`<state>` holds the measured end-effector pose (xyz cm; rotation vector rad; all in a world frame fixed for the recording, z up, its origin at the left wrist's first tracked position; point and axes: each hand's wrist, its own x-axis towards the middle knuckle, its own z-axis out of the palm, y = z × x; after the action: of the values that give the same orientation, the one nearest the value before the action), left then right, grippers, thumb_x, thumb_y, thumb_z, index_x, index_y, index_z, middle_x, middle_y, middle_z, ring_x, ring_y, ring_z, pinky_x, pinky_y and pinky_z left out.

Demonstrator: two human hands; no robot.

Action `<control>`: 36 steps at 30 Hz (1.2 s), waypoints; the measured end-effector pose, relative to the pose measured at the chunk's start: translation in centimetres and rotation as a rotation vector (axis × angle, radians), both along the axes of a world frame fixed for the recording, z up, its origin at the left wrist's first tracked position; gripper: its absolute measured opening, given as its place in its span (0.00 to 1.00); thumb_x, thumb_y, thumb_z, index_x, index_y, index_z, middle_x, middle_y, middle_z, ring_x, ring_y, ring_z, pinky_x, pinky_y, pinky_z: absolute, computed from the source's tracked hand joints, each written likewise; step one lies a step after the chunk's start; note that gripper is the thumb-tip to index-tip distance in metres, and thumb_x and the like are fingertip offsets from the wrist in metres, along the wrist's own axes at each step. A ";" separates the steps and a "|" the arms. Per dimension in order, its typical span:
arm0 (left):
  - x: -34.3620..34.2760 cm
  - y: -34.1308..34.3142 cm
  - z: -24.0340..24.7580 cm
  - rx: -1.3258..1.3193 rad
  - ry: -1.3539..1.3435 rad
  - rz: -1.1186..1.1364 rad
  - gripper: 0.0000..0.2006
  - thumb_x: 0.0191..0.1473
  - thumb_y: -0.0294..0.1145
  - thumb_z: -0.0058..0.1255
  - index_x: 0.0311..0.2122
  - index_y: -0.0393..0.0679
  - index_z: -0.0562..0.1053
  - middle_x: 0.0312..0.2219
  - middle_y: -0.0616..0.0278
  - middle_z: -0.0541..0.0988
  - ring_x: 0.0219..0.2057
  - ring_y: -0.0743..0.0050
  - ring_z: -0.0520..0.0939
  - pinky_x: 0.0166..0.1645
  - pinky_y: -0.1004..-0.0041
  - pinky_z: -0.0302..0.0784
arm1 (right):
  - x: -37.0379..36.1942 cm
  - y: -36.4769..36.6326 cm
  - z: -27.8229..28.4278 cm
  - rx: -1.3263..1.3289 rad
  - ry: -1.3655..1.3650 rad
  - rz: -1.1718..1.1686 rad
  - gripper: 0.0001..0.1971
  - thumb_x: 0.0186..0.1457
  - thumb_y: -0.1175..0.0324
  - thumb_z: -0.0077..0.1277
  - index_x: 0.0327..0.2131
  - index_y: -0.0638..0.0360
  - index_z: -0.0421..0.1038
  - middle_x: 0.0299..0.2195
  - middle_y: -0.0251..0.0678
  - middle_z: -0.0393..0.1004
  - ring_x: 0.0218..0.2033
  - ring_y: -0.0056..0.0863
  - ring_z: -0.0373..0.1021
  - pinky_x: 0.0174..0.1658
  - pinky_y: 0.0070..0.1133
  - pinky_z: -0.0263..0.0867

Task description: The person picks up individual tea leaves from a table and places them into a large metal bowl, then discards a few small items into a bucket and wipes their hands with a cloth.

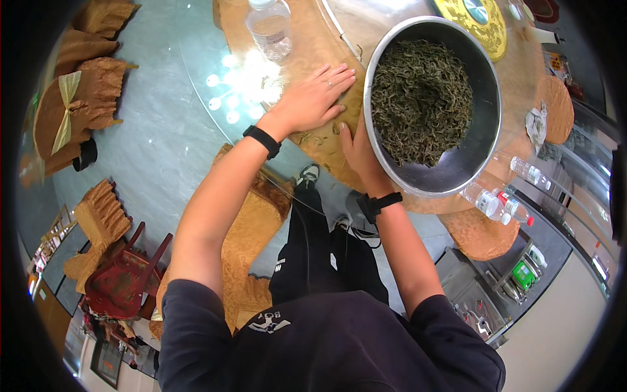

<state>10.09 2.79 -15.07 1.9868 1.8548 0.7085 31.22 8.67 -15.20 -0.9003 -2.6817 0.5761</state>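
Note:
My left hand [310, 100] lies palm down on the glass-topped table [307, 49], its fingers stretched out to the right. A few loose leaf bits [318, 140] are scattered on the table just below its palm. My right hand [359, 153] is beside the near left side of a large metal bowl [484, 108]. Its thumb points up toward my left hand, while the bowl's rim hides the other fingers, so I cannot tell whether they grip anything. Dark, dried, twisted leaves [419, 104] fill much of the bowl, with a hollow in their middle.
A clear plastic jug [270, 32] stands beyond my left hand. Several bottles [486, 200] are right of the bowl, near crumpled tissue [537, 127]. A yellow round object [477, 26] lies behind the bowl. Cloth-covered chairs [85, 108] and a red chair [124, 284] stand left.

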 end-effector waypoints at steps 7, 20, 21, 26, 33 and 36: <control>0.3 0.7 -0.6 0.081 -0.005 0.039 0.31 0.61 0.29 0.50 0.70 0.38 0.61 0.68 0.50 0.67 0.72 0.50 0.63 0.75 0.55 0.59 | -2.1 0.7 -0.1 -0.152 0.029 0.100 0.40 0.64 0.70 0.52 0.74 0.70 0.45 0.75 0.59 0.48 0.76 0.55 0.45 0.77 0.38 0.42; 6.8 -9.8 2.4 -0.015 -0.197 -0.042 0.31 0.58 0.34 0.56 0.64 0.32 0.67 0.66 0.48 0.69 0.69 0.46 0.66 0.76 0.56 0.58 | 8.2 -3.8 2.1 -0.234 -0.147 0.356 0.42 0.58 0.63 0.58 0.71 0.70 0.53 0.73 0.57 0.53 0.75 0.56 0.48 0.76 0.44 0.46; 6.5 -10.0 2.6 -0.014 -0.197 -0.041 0.31 0.58 0.34 0.56 0.64 0.32 0.67 0.66 0.48 0.69 0.69 0.46 0.66 0.76 0.56 0.58 | 8.6 -3.9 2.2 -0.249 -0.101 0.309 0.41 0.58 0.62 0.57 0.71 0.70 0.54 0.72 0.57 0.55 0.74 0.56 0.49 0.75 0.44 0.47; 2.6 -11.2 1.6 -0.029 -0.093 0.442 0.29 0.61 0.35 0.55 0.66 0.37 0.68 0.68 0.50 0.69 0.72 0.51 0.65 0.76 0.52 0.55 | 9.2 -4.0 1.4 -0.305 -0.144 0.089 0.39 0.62 0.66 0.52 0.72 0.69 0.50 0.76 0.53 0.46 0.76 0.56 0.43 0.77 0.45 0.40; 8.6 -10.8 0.9 -0.071 -0.111 0.408 0.29 0.61 0.33 0.54 0.65 0.33 0.68 0.69 0.49 0.67 0.73 0.48 0.62 0.76 0.50 0.55 | 2.8 -3.9 1.5 -0.139 -0.008 0.274 0.32 0.61 0.67 0.50 0.68 0.68 0.60 0.71 0.50 0.60 0.74 0.50 0.53 0.75 0.43 0.49; 12.7 -10.7 1.1 -0.059 -0.161 0.467 0.29 0.60 0.33 0.55 0.65 0.32 0.68 0.69 0.49 0.67 0.73 0.47 0.62 0.76 0.50 0.55 | 3.8 -3.0 1.4 -0.189 0.018 0.364 0.31 0.62 0.68 0.48 0.67 0.69 0.61 0.70 0.50 0.62 0.73 0.51 0.55 0.74 0.43 0.51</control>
<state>22.76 -7.94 -14.01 1.4196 2.2283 0.8951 34.98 5.66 -13.83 -0.4417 -2.8269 0.9218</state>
